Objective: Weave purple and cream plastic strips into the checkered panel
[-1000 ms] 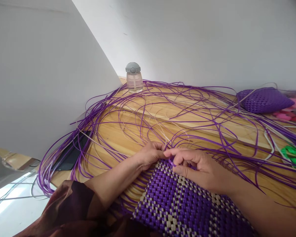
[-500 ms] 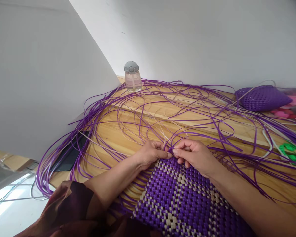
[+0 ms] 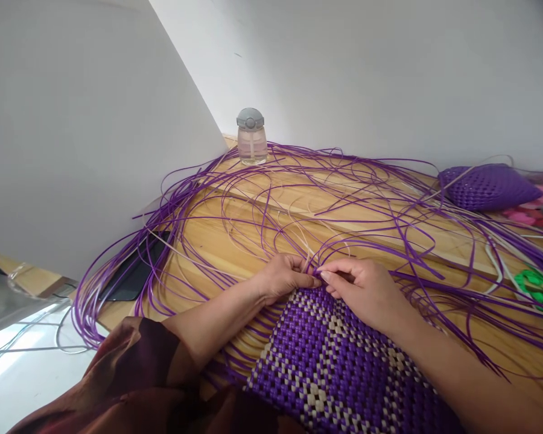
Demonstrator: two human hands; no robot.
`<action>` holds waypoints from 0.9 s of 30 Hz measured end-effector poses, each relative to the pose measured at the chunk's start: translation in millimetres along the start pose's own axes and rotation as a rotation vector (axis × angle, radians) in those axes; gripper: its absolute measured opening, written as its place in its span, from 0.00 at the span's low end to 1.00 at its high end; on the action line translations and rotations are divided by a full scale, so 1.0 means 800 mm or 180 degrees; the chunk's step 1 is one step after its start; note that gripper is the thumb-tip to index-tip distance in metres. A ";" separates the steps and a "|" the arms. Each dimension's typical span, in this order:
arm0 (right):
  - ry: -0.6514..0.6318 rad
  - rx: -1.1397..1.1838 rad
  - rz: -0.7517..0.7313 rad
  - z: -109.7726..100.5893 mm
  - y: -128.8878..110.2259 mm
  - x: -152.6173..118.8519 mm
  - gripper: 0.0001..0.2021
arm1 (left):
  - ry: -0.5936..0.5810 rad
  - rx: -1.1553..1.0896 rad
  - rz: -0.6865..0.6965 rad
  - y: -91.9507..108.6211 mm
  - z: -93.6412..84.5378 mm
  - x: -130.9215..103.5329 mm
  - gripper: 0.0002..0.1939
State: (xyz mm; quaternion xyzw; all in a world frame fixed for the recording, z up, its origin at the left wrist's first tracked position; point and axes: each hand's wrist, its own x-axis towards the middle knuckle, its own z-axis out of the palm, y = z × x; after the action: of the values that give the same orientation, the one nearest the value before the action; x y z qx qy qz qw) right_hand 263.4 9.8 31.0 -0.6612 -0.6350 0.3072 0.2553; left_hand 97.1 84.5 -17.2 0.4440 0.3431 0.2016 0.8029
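A purple and cream woven panel [image 3: 335, 361] slants up from the bottom of the view, with loose strips fanning out from its edges. My left hand [image 3: 287, 278] pinches the panel's far corner, thumb on top, where purple and cream strips come out. Right beside it, my right hand [image 3: 355, 289] has thumb and forefinger closed on a purple plastic strip [image 3: 315, 269] at the same corner. The fingertips of both hands nearly meet. Just what lies between the fingertips is partly hidden.
Long purple strips [image 3: 163, 208] spread in loops over the wooden table [image 3: 212, 232]. A bottle with a grey lid [image 3: 252, 137] stands at the back by the wall. A dark flat tablet-like object [image 3: 129, 277] lies left; a purple woven piece [image 3: 489, 187] and green strips [image 3: 536, 286] lie right.
The camera view has shifted slightly, so the scene sits a little further right. Both hands stay at the corner; my right hand's fingers have closed in and turned a little over the strip.
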 end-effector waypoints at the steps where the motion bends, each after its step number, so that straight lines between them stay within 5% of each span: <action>1: -0.0054 0.0056 0.0026 0.000 0.001 0.001 0.13 | 0.0017 0.0006 0.0010 0.000 0.000 0.000 0.21; 10: -0.0021 0.1140 0.0933 0.005 0.007 0.012 0.09 | -0.0018 0.0092 0.0030 -0.004 -0.002 0.001 0.21; 15: -0.0034 0.1289 0.1013 0.010 0.008 0.014 0.08 | 0.0076 0.0292 0.0099 -0.004 -0.001 0.000 0.21; 22: -0.0170 -0.0278 -0.0288 -0.004 -0.019 0.014 0.13 | -0.0195 0.0117 0.0106 0.003 -0.001 -0.001 0.16; 27: 0.0013 -0.1186 -0.0876 0.004 -0.032 0.015 0.09 | 0.0048 -0.0049 0.0145 -0.002 0.001 0.001 0.11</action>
State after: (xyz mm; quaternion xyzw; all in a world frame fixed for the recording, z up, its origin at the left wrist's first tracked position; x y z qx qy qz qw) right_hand 243.9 23.1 46.5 -0.6047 -0.7645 0.1456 0.1695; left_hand 98.5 83.8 -18.8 0.4439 0.3374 0.2258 0.7988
